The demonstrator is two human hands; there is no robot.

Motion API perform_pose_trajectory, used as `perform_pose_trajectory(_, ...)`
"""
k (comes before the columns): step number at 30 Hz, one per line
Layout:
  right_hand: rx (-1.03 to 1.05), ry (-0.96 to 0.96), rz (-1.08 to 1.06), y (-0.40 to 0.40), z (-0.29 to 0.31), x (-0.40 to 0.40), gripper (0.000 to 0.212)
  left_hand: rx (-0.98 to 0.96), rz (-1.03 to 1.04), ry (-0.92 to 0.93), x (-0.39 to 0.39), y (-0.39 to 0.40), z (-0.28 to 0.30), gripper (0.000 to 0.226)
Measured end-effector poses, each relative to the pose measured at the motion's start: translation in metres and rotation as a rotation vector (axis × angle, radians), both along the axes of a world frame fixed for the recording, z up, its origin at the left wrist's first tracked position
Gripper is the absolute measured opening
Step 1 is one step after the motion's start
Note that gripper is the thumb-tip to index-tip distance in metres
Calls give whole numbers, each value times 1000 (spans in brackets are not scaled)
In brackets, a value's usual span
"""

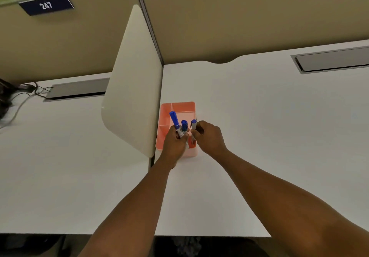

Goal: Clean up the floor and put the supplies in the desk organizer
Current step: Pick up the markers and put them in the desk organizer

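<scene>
A pink desk organizer point(186, 107) with several compartments stands on the white desk beside the divider. My left hand point(175, 143) grips two blue-capped markers point(175, 122) upright over the organizer's near part. My right hand point(208, 137) pinches a third blue-capped marker point(193, 124) just to their right, above the organizer's right side. Something red-orange point(192, 144) shows inside the near compartment between my hands. Both hands hide the organizer's front.
A cream divider panel point(133, 81) rises directly left of the organizer. The white desk point(269, 127) stretches right, with a grey cable tray point(335, 60) at the back. Cables point(24, 91) lie on the left desk. The desk's front edge runs along the bottom.
</scene>
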State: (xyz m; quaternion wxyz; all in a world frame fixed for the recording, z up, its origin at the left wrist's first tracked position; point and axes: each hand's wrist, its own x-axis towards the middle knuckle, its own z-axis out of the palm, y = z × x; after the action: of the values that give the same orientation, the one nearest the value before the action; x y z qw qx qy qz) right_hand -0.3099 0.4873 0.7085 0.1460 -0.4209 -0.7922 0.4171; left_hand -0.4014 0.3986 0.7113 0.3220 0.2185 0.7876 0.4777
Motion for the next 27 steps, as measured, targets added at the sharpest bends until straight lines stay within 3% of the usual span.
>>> perform_pose_trajectory(4, 11, -66, 45, -1, -10, -2, 24, 0, 33, 4, -6, 1, -4, 16)
perform_pose_trajectory(12, -39, -55, 28, -3, -7, -4, 35, 42, 37, -2, -7, -4, -7, 23)
perform_pose_trajectory(20, -71, -78, 3, -10, 0, 6, 57, 4, -19, 40, -4, -14, -4, 51)
perform_pose_trajectory(27, 86, -129, -9, -47, 3, 32, 54, -103, -203, 517, 14, -48, 5, 52)
